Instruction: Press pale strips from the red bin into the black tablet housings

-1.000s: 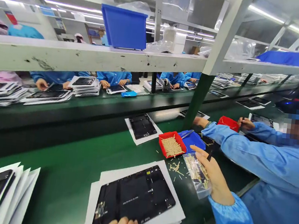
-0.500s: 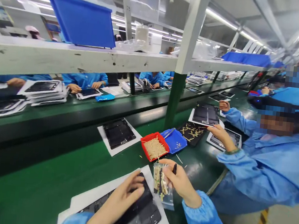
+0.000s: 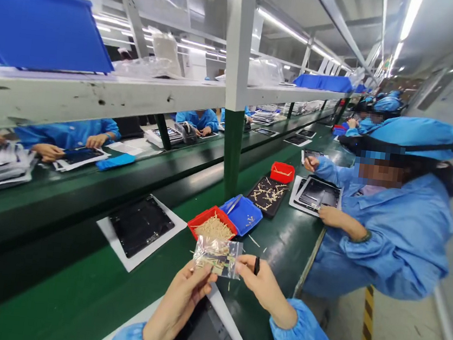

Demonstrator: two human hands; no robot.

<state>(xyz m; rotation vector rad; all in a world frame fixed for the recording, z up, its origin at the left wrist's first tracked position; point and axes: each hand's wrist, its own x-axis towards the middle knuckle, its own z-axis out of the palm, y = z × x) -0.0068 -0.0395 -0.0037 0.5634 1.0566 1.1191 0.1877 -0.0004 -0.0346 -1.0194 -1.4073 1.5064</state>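
A clear plastic bag (image 3: 216,256) with small tan and dark strips inside is stretched sideways between my hands. My left hand (image 3: 181,301) pinches its lower left part, fingers bent beneath it. My right hand (image 3: 262,283) grips the bag's right end between thumb and fingers, and a black item shows at one of its fingers. Below my left hand lies a black tablet-like panel (image 3: 208,334) on white sheets, partly covered by my forearm. Just beyond the bag stands a red tray (image 3: 194,222) heaped with thin tan strips, touching a blue tray (image 3: 248,216).
Another black panel (image 3: 138,231) on a white sheet lies to the left. A dark tray (image 3: 268,194) of scattered strips and a smaller red bin (image 3: 282,172) stand farther back. A co-worker (image 3: 386,237) sits at right. A green post (image 3: 232,149) rises behind the trays.
My left hand has moved from above the panel to the bag and taken hold of it. The bag has turned from hanging to sideways. The view has swung right.
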